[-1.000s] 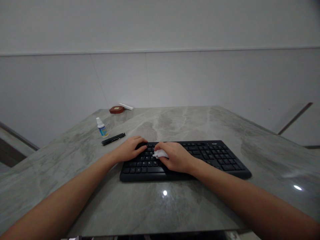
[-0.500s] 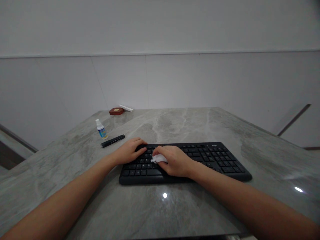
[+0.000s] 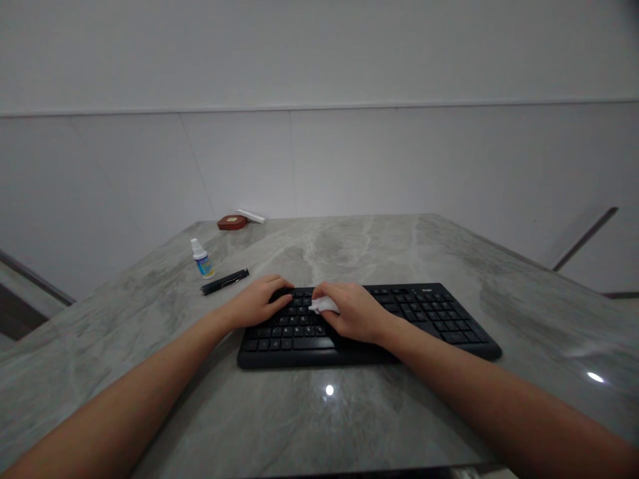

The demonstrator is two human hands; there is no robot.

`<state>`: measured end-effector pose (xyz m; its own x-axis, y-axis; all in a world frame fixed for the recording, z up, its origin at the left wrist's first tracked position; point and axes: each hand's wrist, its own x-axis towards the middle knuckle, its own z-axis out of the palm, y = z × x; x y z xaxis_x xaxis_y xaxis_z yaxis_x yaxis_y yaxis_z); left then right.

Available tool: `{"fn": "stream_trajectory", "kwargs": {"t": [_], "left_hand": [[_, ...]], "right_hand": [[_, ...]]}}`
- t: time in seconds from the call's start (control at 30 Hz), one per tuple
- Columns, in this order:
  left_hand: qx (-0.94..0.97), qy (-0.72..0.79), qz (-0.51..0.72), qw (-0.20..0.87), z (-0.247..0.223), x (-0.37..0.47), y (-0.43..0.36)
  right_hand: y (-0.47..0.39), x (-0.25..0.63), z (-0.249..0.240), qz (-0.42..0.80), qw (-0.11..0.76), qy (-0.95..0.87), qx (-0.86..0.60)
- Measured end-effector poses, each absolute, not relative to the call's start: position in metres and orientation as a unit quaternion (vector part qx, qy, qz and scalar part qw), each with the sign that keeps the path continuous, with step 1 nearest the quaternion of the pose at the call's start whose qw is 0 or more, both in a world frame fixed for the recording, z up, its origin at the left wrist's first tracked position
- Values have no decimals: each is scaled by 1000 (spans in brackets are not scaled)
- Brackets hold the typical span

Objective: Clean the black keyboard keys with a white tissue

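Observation:
A black keyboard (image 3: 309,359) lies flat on the grey marbled table, its number pad to the right. My left hand (image 3: 257,301) grips its far left corner, fingers along the back edge and thumb over the keys. Pinched in my right hand (image 3: 352,311) is a crumpled white tissue or cloth (image 3: 325,305), which touches the keys left of the keyboard's middle. My right palm and wrist cover part of the keys and the space-bar row.
Beyond my left hand lies a slim black pen-like item (image 3: 224,282) with a clip. Behind it stands a small white spray bottle (image 3: 202,259) with a blue label. A reddish-brown case (image 3: 232,222) and a flat white object (image 3: 251,216) sit at the table's back edge, near the wall.
My right hand has slid the white tissue or cloth a little away from me and to the right across the keys. The left hand has stayed in place.

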<state>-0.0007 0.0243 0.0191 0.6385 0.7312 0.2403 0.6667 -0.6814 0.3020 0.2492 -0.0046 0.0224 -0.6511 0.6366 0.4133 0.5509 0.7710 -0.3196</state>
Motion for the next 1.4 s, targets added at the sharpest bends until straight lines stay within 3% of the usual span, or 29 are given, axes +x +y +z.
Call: {"fn": "stream_trajectory", "kwargs": {"t": [1.4], "left_hand": [[900, 391, 173, 87, 17, -1, 26]], "right_hand": [[-6, 243, 17, 94, 266, -913, -295]]}}
